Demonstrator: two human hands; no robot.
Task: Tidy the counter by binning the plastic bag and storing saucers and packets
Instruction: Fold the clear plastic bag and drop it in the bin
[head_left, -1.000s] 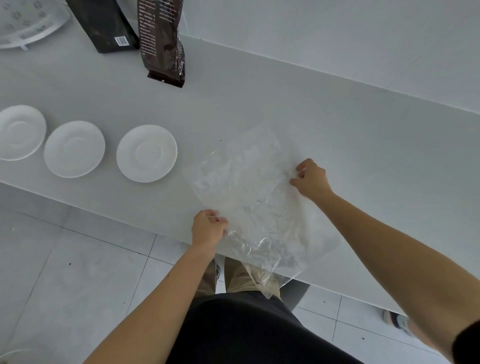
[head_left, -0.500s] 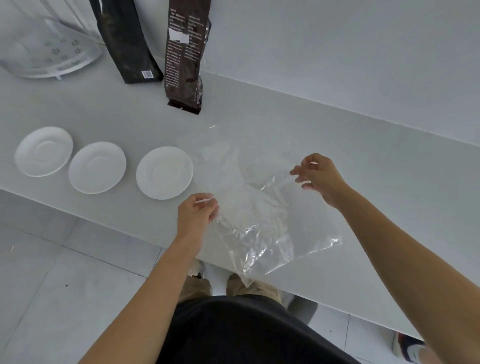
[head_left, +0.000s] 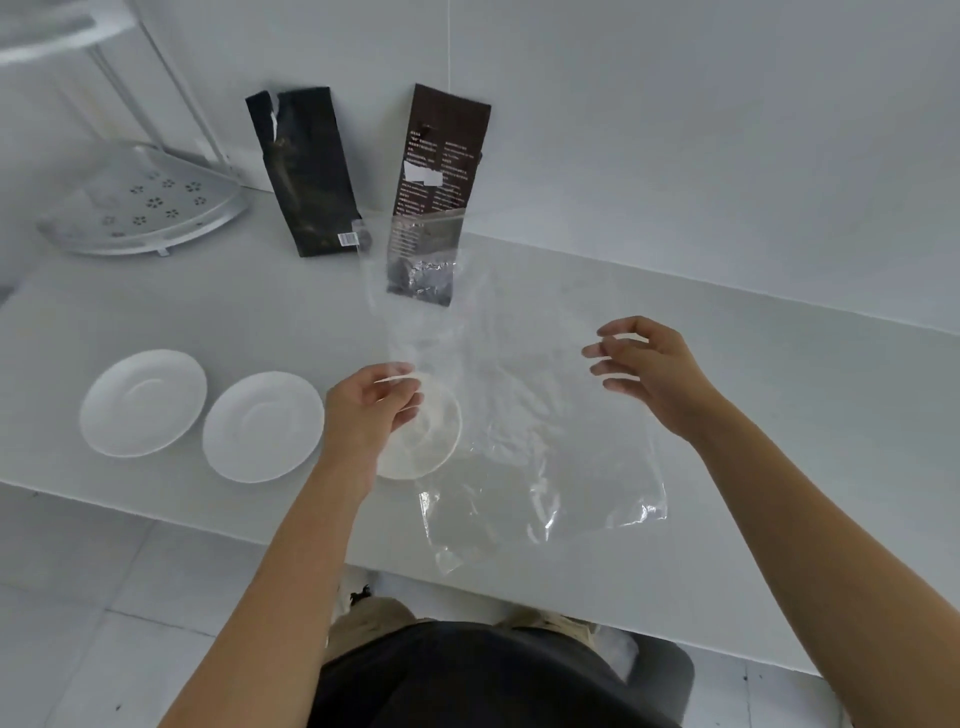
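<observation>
A clear plastic bag (head_left: 519, 415) hangs spread in the air above the white counter (head_left: 779, 405). My left hand (head_left: 369, 410) pinches its left edge. My right hand (head_left: 649, 364) hovers at the bag's right side with fingers apart and no clear grip on it. Three white saucers sit in a row near the counter's front edge: one (head_left: 143, 402) at the left, one (head_left: 262, 426) in the middle, and a third (head_left: 431, 441) partly hidden behind my left hand and the bag. A black packet (head_left: 306, 171) and a brown packet (head_left: 441, 156) lean upright on the wall.
A perforated metal corner rack (head_left: 140, 208) stands at the back left of the counter, with its poles rising against the wall. The counter's front edge drops to a tiled floor (head_left: 104, 597). My legs and shoes show below.
The bag has been lifted off the counter and swung up and leftward, now covering the right saucer and brown packet's base. My right hand's fingers have spread apart. The view tilted up.
</observation>
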